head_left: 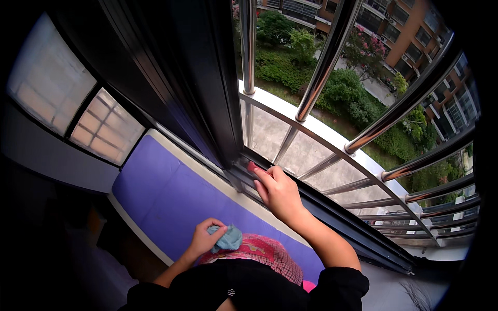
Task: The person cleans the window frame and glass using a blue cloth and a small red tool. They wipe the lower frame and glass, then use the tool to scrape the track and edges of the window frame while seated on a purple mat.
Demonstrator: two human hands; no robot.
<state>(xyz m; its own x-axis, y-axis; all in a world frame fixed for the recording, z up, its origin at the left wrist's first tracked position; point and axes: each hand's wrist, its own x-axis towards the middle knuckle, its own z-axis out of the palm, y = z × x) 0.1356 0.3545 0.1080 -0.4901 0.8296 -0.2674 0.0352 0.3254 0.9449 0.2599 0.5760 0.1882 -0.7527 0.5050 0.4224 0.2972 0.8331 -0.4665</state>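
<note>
My left hand (204, 238) is closed on a crumpled blue-green cloth (228, 239), held low in front of my body. Farther forward, my right hand (280, 194) reaches to the black window track (311, 208). Its fingers pinch a small red object (252, 167), of which only a short end shows, so its exact kind cannot be told. That red end is at the corner where the track meets the dark upright window frame (212, 103).
A purple padded mat (171, 186) with a pale edge covers the sill ledge beneath me. Outside the window stand metal guard bars (311, 88) on a white rail (332, 141). A red patterned garment (270, 249) shows at my lap. Frosted panes (106, 127) are at the left.
</note>
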